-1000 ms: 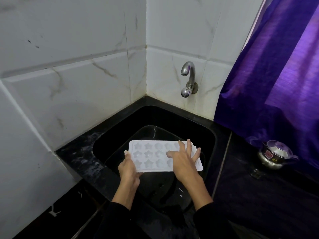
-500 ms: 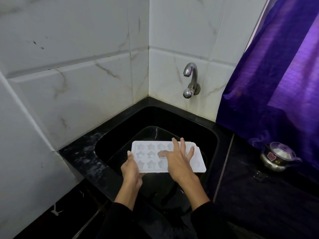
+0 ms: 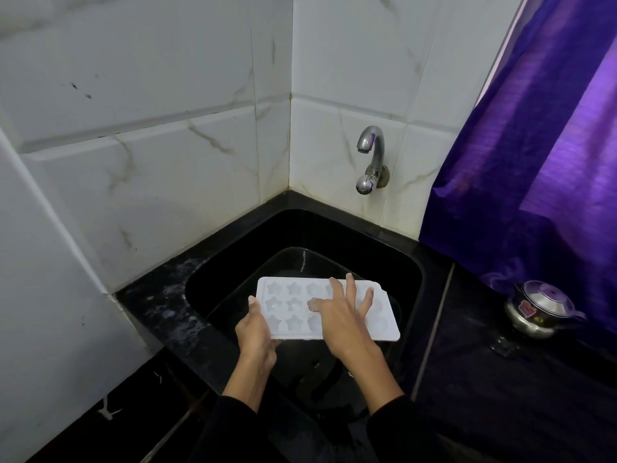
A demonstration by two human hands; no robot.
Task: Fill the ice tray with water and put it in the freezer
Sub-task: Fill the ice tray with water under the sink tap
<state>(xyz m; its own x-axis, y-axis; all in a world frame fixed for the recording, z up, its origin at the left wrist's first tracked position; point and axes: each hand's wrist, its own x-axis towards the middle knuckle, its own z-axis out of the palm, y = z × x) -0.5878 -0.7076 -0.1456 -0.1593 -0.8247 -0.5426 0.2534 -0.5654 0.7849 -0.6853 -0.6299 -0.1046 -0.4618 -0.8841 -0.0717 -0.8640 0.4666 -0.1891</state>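
Over the black sink [image 3: 410, 279], left hand [image 3: 255, 332] grips the ice tray [image 3: 283, 307]; right-hand fingers [image 3: 350, 289] lie spread on top.

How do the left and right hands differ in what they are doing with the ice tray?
The left hand grips the ice tray at its left edge, thumb on top and fingers underneath; the right hand lies flat on top with fingers spread. The left hand is curled and carries the tray; the right hand is open and only presses on it. Both touch the tray over the black sink.

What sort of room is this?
Most likely a home kitchen: a black sink under a wall tap, tiled walls, and a steel pot on the dark counter.
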